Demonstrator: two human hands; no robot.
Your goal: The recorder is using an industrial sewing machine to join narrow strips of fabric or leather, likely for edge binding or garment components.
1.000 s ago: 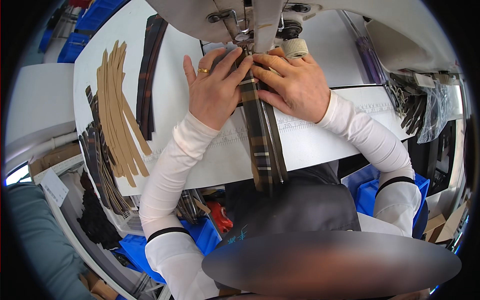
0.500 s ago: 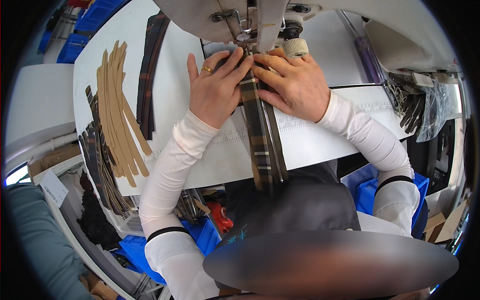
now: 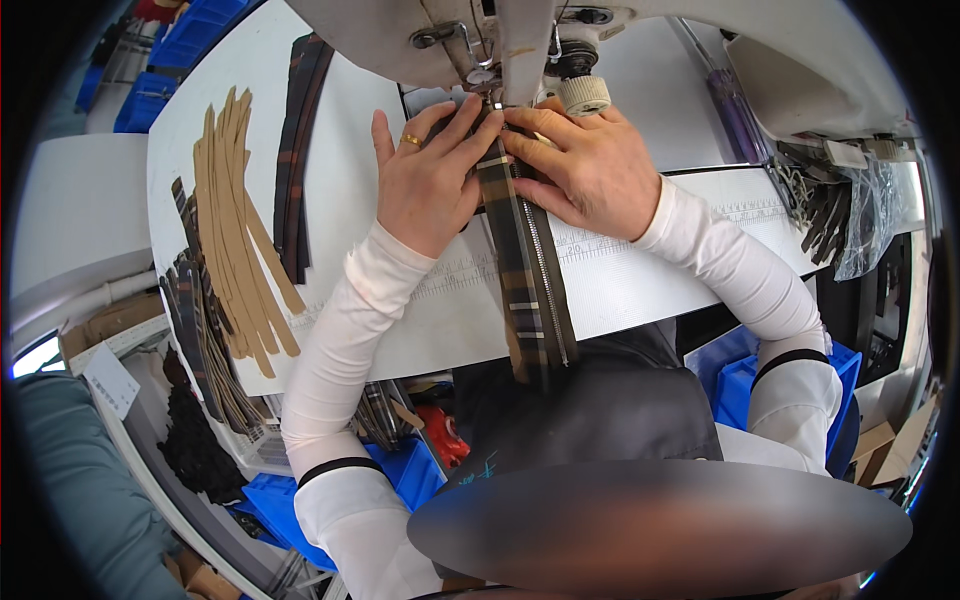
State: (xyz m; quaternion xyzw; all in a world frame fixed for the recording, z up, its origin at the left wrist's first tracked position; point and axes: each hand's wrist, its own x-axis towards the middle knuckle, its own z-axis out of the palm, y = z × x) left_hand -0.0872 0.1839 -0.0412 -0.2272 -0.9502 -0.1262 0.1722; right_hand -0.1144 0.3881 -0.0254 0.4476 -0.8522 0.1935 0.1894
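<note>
1. White table point(image 3: 330, 200) fills the view, with a sewing machine point(image 3: 520, 40) at its far edge and blue bins point(image 3: 400, 480) below its near edge.
2. Nearest the person, a plaid strip point(image 3: 525, 300) with a zipper point(image 3: 547, 280) along its right side hangs over the near edge of the table and runs straight up the middle toward the machine.
3. A printed ruler band point(image 3: 650, 250) crosses the table under the strip.
4. Left hand point(image 3: 425, 185), a gold ring on one finger, lies flat on the table just left of the strip; its fingers point(image 3: 462, 125) are spread and pressing on the cloth, not clenched and not gripping.
5. Right hand point(image 3: 590, 165) lies flat on the right side, its fingers point(image 3: 530, 140) pressing the strip and zipper down close to the needle area.
6. Toward the left edge lie tan strips point(image 3: 235, 230) fanned out, with dark plaid strips point(image 3: 295, 150) just beyond them.
7. At the right edge sits a heap of dark pieces point(image 3: 820, 205) beside clear plastic.
8. Risk, as I judge it: both sets of fingertips sit very close to the presser foot point(image 3: 490, 85), so a slip forward could bring them under the needle. Uneven pressure from the two hands could skew the strip and pull the seam off the zipper tape.
</note>
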